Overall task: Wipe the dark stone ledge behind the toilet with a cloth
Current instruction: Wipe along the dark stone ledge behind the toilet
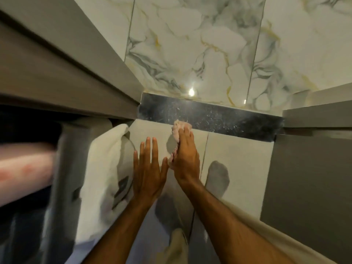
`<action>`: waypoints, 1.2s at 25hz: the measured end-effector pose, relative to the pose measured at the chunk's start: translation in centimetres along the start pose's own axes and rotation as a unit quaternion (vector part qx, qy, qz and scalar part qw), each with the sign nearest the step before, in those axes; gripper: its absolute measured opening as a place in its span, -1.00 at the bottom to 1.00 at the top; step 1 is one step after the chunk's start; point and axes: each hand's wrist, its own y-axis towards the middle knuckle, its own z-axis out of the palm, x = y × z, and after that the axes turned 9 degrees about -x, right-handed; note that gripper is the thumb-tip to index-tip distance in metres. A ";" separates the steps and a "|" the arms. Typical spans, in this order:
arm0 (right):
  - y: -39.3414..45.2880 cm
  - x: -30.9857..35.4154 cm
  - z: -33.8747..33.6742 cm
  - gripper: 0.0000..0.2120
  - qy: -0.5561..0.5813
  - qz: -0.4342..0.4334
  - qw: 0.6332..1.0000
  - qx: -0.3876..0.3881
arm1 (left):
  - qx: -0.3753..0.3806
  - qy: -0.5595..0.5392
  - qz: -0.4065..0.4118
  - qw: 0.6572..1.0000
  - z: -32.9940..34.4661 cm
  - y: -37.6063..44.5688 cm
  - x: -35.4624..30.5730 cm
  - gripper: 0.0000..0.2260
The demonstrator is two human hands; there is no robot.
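The dark stone ledge (pixel 219 117) runs across the middle of the head view, speckled and glossy, under a marbled wall. My right hand (pixel 185 159) reaches up to the ledge's front edge, shut on a pale pink cloth (pixel 180 128) whose bunched end touches the stone near its left-centre. My left hand (pixel 147 168) lies flat with its fingers spread against the grey panel below the ledge, just left of the right hand and holding nothing. The toilet is not clearly visible.
A white towel (pixel 103 168) hangs at the left over a rail. A grey cabinet or door frame (pixel 57 73) closes in on the left and a grey panel (pixel 308 178) on the right. The marbled wall tiles (pixel 200 44) rise behind the ledge.
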 end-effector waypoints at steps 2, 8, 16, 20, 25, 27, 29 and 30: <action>4.5 -4.4 4.2 -0.32 -0.051 -0.043 0.997 -0.039 | -0.028 -0.005 0.007 1.000 6.3 3.3 0.4 -0.26; 13.3 -11.7 11.8 -0.40 -0.130 -0.157 0.959 -0.197 | -0.129 0.052 0.067 0.988 18.3 9.9 2.3 -0.40; 17.0 -14.1 14.0 -0.38 -0.205 -0.268 0.916 -0.215 | -0.246 -0.019 0.064 0.967 22.2 11.2 3.3 -0.41; 18.9 -11.6 15.2 -0.32 -0.275 -0.289 0.892 -0.214 | -0.266 -0.056 0.068 0.960 23.5 11.2 3.6 -0.45; 16.7 -14.3 13.7 -0.40 -0.247 -0.293 0.906 -0.179 | -0.274 -0.039 0.086 0.957 24.1 11.4 4.2 -0.43; 17.9 -14.1 13.1 -0.34 -0.273 -0.261 0.905 -0.194 | -0.271 -0.065 0.077 0.957 24.0 11.5 4.0 -0.41; 20.5 -11.8 14.1 -0.28 -0.271 -0.215 0.914 -0.213 | -0.274 -0.085 0.052 0.957 24.0 11.6 3.7 -0.40; 21.6 -10.4 15.0 -0.27 -0.262 -0.223 0.916 -0.204 | -0.278 -0.084 0.033 0.956 24.1 11.6 3.6 -0.40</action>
